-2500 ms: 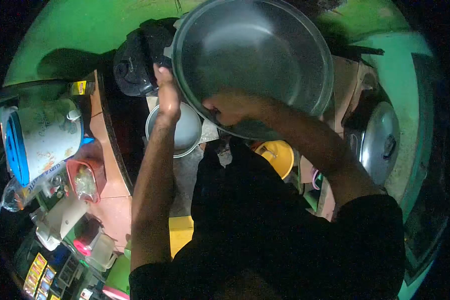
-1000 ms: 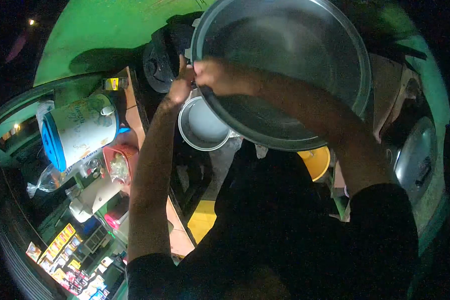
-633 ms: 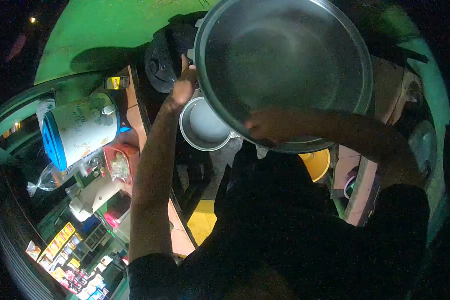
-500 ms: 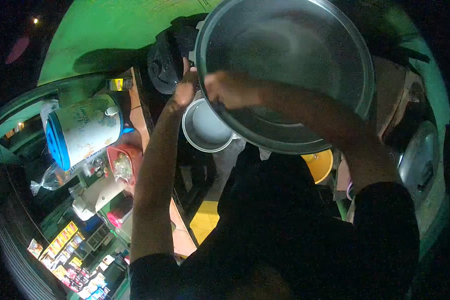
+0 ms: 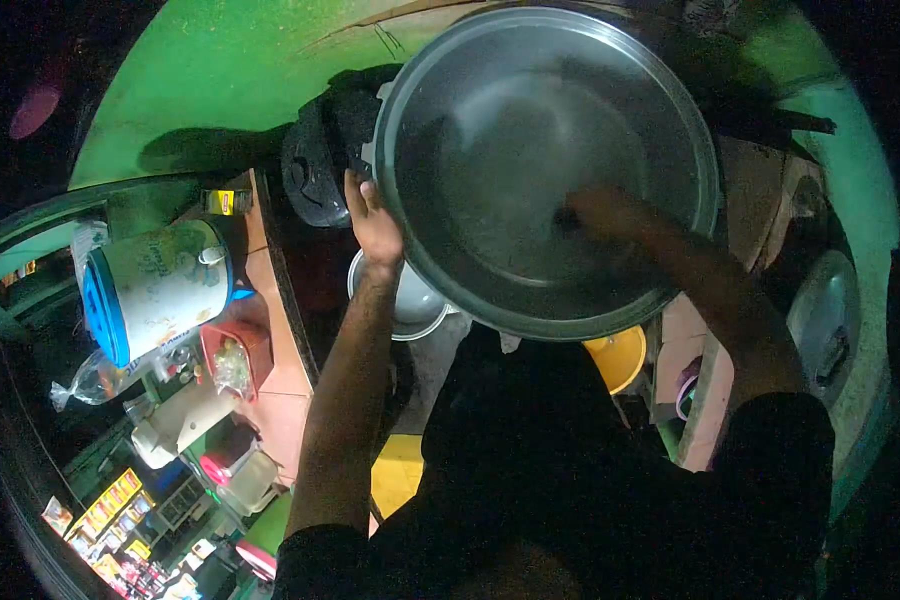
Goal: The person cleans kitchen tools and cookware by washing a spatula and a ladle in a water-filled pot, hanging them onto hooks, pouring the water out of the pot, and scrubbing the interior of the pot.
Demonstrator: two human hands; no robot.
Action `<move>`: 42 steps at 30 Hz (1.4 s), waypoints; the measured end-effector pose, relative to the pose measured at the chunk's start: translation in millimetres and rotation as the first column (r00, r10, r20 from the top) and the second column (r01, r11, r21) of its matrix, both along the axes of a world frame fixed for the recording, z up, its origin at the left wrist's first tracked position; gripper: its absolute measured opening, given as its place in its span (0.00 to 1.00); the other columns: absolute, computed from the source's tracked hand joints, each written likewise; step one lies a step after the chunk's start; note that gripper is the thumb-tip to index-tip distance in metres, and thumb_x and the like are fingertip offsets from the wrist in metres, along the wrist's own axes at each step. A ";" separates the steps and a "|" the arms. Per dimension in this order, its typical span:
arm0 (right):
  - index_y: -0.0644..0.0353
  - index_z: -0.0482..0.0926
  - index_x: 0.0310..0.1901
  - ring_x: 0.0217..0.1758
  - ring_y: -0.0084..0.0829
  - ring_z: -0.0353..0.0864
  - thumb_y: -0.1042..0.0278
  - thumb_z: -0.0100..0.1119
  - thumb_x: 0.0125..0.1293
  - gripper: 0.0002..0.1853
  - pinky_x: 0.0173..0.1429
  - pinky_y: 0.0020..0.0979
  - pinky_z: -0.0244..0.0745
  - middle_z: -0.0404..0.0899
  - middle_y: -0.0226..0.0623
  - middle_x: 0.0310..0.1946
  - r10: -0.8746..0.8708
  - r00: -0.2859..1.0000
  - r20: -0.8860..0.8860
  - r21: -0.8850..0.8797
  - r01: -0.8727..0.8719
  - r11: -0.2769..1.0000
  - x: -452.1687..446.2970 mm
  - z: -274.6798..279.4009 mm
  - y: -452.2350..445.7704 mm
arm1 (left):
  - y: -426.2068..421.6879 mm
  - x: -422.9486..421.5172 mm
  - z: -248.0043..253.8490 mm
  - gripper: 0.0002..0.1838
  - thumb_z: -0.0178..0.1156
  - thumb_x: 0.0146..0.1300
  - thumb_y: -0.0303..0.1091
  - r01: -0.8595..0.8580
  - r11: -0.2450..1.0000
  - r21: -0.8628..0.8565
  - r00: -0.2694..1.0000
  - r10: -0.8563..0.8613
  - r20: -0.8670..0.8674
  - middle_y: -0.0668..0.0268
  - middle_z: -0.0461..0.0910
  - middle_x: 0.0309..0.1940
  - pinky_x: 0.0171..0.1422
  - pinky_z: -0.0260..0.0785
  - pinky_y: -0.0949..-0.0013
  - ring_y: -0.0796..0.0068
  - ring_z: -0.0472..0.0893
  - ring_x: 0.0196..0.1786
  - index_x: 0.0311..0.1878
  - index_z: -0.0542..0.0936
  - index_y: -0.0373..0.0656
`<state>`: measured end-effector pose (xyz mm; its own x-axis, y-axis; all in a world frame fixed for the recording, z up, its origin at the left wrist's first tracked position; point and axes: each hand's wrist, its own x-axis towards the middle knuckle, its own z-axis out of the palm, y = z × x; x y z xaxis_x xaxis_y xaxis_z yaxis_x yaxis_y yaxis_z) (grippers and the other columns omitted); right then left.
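A large metal pot (image 5: 530, 285) is tipped so that its wide mouth faces me. At its left rim, below a side handle, my left hand (image 5: 377, 232) holds the pot from outside, thumb and a finger pointing up. Inside the pot, my right hand (image 5: 610, 215) is closed near the bottom wall. Something small and dark shows at its fingertips, too blurred to name. A smaller white-lined pot (image 5: 420, 305) sits below the left rim, partly hidden by my left wrist. Under the big pot's lower right edge is a yellow bowl (image 5: 620, 360).
On the tiled ledge (image 5: 275, 350) at left stand a white drink cooler (image 5: 165, 280) with a blue lid and a red basket (image 5: 240, 355) of plastic bags. A dark container (image 5: 315, 180) stands behind my left hand. A metal lid (image 5: 825, 320) leans at right.
My right hand has moved from the left rim rightward into the pot's inside. The left hand has shifted lower along the rim. In view, the pot sits slightly lower and further left.
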<state>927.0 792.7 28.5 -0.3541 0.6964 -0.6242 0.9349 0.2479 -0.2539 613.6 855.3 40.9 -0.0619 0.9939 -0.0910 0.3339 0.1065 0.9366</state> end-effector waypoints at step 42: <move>0.79 0.43 0.69 0.75 0.64 0.43 0.51 0.44 0.72 0.40 0.76 0.54 0.40 0.40 0.71 0.71 -0.336 0.027 -0.941 0.100 0.974 -0.202 -189.9 -105.8 218.8 | 11.1 -7.9 -5.1 0.35 0.48 0.58 0.25 0.344 0.882 0.321 0.837 -0.134 -0.531 0.39 0.59 0.65 0.73 0.51 0.49 0.40 0.61 0.67 0.71 0.55 0.32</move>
<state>737.0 1011.4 -77.3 0.8087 0.5522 0.2025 0.3239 -0.1308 -0.9370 605.7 866.3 35.8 0.2517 0.9264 0.2802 0.7147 -0.3731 0.5916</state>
